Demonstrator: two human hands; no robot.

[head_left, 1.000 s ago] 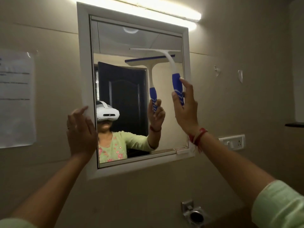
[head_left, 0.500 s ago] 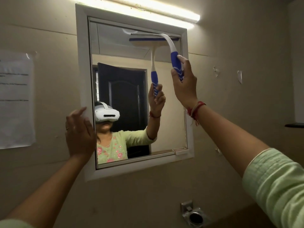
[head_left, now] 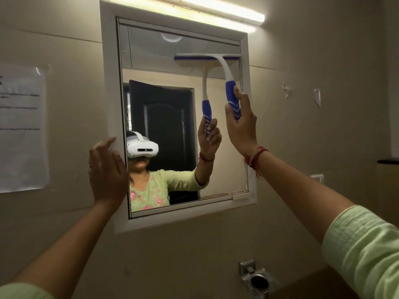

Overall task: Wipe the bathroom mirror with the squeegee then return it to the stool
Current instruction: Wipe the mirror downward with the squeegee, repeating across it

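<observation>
The white-framed rectangular wall mirror [head_left: 172,117] serves as the reference. The white plastic squeegee with a blue ribbed handle [head_left: 228,83] is positioned at the upper right of the mirror glass, with its blade horizontal, lying against the glass and reaching the inner right edge of the frame. Its curved neck runs downward from the blade to the handle.

The right hand [head_left: 241,126] is closed around the lower part of the blue handle, thumb on the near side and fingers wrapped behind it. A red thread band [head_left: 254,158] encircles the right wrist, and a pale green sleeve [head_left: 364,251] covers the forearm below the mirror's lower right corner.

The left hand [head_left: 108,171] holds nothing; its fingers are loosely extended and it lies against the left side of the mirror frame, near the lower corner.

A lit tube light [head_left: 216,9] is mounted directly above the mirror. A white paper sheet [head_left: 21,128] is fixed to the wall to the left of the mirror. A metal wall fitting [head_left: 257,279] sits below the mirror.
</observation>
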